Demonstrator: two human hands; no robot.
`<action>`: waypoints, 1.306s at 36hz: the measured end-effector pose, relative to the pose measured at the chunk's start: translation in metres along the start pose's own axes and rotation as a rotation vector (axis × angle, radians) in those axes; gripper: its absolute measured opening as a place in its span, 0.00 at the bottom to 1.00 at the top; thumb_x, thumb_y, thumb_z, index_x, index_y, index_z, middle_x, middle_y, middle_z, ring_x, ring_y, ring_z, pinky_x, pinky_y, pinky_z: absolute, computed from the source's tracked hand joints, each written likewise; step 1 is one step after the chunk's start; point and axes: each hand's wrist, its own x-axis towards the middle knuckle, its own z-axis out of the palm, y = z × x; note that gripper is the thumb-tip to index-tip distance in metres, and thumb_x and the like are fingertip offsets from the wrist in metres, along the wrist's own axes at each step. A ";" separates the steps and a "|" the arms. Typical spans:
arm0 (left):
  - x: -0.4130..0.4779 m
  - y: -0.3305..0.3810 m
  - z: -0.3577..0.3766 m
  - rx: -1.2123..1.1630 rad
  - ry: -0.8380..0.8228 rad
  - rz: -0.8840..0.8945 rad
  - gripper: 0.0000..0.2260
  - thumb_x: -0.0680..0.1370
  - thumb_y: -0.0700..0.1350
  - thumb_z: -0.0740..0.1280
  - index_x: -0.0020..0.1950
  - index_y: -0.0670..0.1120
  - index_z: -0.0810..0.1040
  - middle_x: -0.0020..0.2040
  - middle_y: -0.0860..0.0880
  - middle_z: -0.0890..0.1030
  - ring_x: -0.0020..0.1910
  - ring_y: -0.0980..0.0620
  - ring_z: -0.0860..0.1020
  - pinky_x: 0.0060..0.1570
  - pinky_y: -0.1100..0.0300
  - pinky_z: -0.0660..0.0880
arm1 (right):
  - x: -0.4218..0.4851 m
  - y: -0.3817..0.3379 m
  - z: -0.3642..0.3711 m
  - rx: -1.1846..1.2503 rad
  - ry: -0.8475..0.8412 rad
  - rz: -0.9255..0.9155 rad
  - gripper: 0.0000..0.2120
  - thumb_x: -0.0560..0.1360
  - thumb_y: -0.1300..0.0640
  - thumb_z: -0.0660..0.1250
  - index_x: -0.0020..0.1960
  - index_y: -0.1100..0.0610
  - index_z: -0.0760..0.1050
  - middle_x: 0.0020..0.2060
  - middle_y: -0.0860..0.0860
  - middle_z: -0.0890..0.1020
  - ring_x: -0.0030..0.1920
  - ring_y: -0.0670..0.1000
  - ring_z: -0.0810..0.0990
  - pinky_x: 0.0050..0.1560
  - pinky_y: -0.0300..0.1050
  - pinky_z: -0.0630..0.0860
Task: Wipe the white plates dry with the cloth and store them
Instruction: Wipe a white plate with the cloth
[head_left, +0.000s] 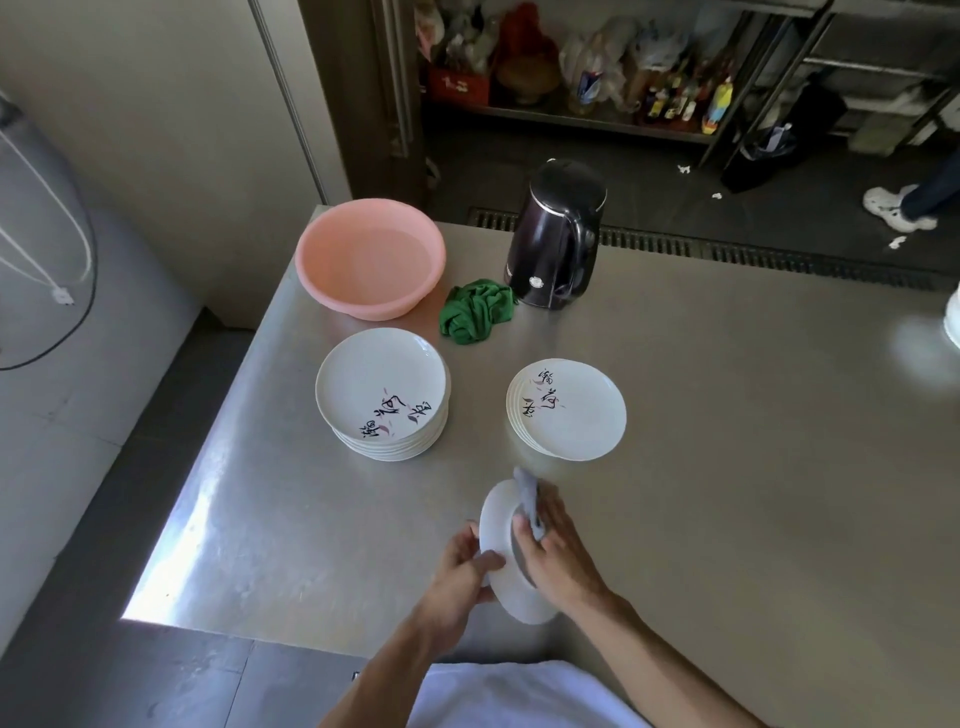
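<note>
Above the steel table's near edge I hold a white plate (498, 525) on edge. My left hand (460, 571) grips its left rim, thumb across the back. My right hand (553, 551) presses a grey cloth (529, 499) against the plate's other face. Farther back stand two stacks of white plates with black calligraphy: a taller stack (382, 395) on the left and a lower stack (569, 410) on the right.
A pink basin (369, 254) sits at the table's (727, 415) far left corner, a crumpled green cloth (475, 312) and a dark kettle (558, 239) beside it. Shelves of bottles stand beyond. A person's white shoe (893, 205) shows on the floor at far right.
</note>
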 end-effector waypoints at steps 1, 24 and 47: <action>0.002 0.002 0.000 0.009 0.006 -0.006 0.13 0.72 0.42 0.70 0.55 0.43 0.76 0.50 0.45 0.84 0.49 0.47 0.84 0.46 0.49 0.82 | -0.005 -0.002 0.002 -0.008 -0.040 -0.104 0.28 0.85 0.52 0.55 0.81 0.54 0.50 0.79 0.48 0.56 0.79 0.50 0.55 0.78 0.45 0.53; 0.002 -0.004 0.002 0.034 -0.042 0.002 0.12 0.80 0.39 0.70 0.64 0.42 0.81 0.57 0.42 0.85 0.54 0.47 0.84 0.48 0.50 0.82 | -0.006 0.017 0.000 -0.252 -0.055 -0.258 0.21 0.85 0.49 0.51 0.78 0.42 0.59 0.78 0.41 0.59 0.80 0.51 0.53 0.79 0.50 0.52; 0.006 0.004 0.002 0.070 -0.034 -0.030 0.08 0.81 0.35 0.67 0.59 0.40 0.80 0.54 0.42 0.85 0.51 0.46 0.84 0.45 0.50 0.81 | -0.004 0.008 -0.013 -0.051 -0.057 -0.220 0.24 0.84 0.46 0.51 0.80 0.40 0.53 0.79 0.39 0.57 0.79 0.42 0.53 0.78 0.41 0.52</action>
